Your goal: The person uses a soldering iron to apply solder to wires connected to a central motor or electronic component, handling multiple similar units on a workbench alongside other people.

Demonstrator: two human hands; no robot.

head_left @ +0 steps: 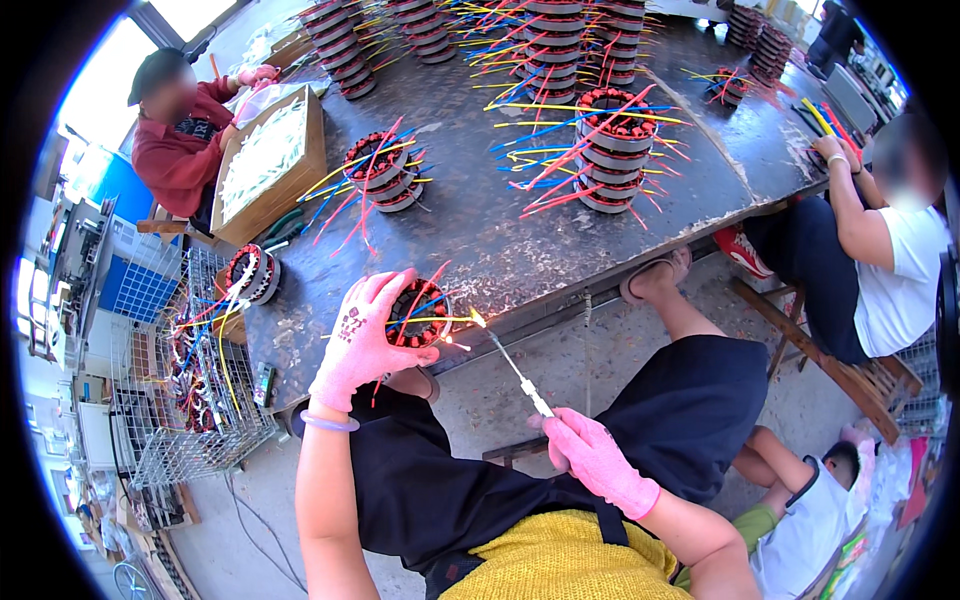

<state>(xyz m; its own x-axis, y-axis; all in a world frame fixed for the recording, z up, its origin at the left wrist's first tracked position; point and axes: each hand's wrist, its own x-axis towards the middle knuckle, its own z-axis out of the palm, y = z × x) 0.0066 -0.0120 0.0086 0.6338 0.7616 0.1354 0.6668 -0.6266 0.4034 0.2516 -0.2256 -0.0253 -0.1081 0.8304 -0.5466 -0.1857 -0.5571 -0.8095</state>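
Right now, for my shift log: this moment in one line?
left hand: grips wound stator ring | right hand: holds thin metal rod, tip at wires

Pink gloves (362, 340), yellow shirt (560, 560)

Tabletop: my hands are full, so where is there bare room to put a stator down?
Bare table lies between the short stator stack and the tall stack. The far end is crowded with stacks; the cardboard box fills the left edge.

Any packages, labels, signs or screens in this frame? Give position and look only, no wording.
Cardboard box: far left part of the dark worktable, in front of a seated person in red; flat, brown, open-topped, holding pale strips.
Wire basket: left of the table; grey mesh, holding wound cores with coloured wires.
No labels, signs or screens discernible.
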